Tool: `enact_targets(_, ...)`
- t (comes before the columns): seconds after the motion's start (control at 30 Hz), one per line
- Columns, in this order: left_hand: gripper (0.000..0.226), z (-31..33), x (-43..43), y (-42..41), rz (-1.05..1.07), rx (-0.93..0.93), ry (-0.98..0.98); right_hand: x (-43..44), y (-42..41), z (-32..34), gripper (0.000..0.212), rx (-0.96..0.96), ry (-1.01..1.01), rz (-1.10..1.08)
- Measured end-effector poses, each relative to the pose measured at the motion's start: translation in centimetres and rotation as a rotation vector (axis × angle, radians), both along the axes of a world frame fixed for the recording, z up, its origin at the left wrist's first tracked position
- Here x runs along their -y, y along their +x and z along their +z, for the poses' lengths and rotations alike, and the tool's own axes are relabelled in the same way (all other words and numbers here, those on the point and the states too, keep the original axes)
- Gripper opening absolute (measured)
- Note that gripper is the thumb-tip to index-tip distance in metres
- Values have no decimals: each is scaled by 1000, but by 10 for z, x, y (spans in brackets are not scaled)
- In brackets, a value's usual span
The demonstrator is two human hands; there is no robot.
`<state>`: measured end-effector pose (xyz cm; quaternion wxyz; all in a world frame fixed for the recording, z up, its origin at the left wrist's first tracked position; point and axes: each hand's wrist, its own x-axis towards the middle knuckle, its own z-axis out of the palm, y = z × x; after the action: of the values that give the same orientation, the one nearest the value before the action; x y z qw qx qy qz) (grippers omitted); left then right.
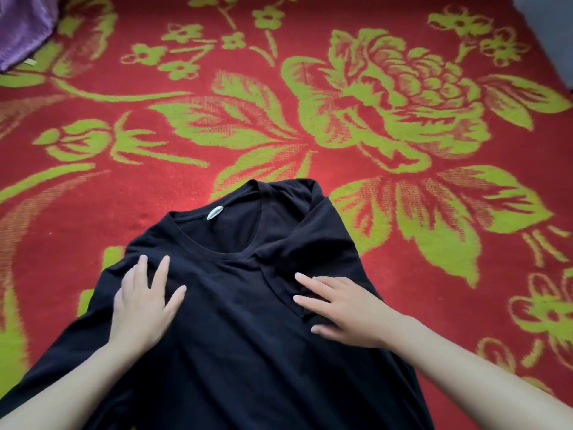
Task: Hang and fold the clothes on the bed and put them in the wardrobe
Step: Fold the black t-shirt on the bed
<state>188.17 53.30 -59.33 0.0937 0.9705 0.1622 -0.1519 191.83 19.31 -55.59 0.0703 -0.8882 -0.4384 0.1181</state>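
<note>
Far left: crumpled purple fabric (24, 29) on bed's red-and-green floral woven cover (403, 119). Near left: left grip (142, 308), fingers straight and spread, holding nothing, pressing shoulder of black crew-neck cotton T-shirt (235, 321). Shirt lies front-up on cover, collar far. Right grip (344, 308), fingers straight, flat on right-side sleeve folded inward. Step judged: folding. Next: bring left sleeve in likewise, edges parallel. Far right: grey-blue object (545, 32), unidentifiable. No wardrobe or container in view.

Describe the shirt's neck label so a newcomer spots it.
A red blanket with green flowers fills the view; on it lies a black T-shirt, pressed flat by the left hand and right hand. At its collar's back sits a small pale oval label, the only light spot on the dark cloth.
</note>
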Motion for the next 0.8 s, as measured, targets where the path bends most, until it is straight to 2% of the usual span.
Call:
enact_targets(0.1, 64, 0, 9, 4, -42, -34, -32, 10, -7, -14, 55, 15, 39, -182)
enact_targets(0.17, 60, 0, 19, 9, -86, -44, -80, 19, -7, -24, 61, 12, -73, -337)
enact_targets(0.23, 54, -1, 35, 16, -130, -26, -185, 29, -9, -35, 70, -81, -210, -430)
enact_targets(0.33, 52, -5, 66, 34, -121, 19, -427, 45, -18, -40, 88, -76, -297, -322)
enact_targets(0.4, 58, -8, 87, 49, -77, 4, -549, 52, -21, -43, 89, 3, -276, -267)
enact_targets(0.53, 61, -13, 122, 77, 103, -98, -702, 47, -18, -58, 74, 115, -123, -372)
enact_targets(0.6, 44, -13, 134, 85, 225, -122, -708, 38, -15, -64, 60, 206, -47, -380)
enact_targets(0.67, 13, -11, 140, 86, 232, -177, -580, 33, -13, -63, 43, 258, -13, -398)
enact_targets(0.7, 8, -8, 142, 87, 212, -187, -511, 33, -12, -63, 37, 284, 0, -409)
enact_targets(0.73, 15, -6, 142, 87, 217, -156, -490, 34, -11, -62, 32, 312, 20, -412)
enact_targets(0.8, 27, -3, 137, 90, 328, -25, -643, 41, -11, -60, 28, 372, 99, -390)
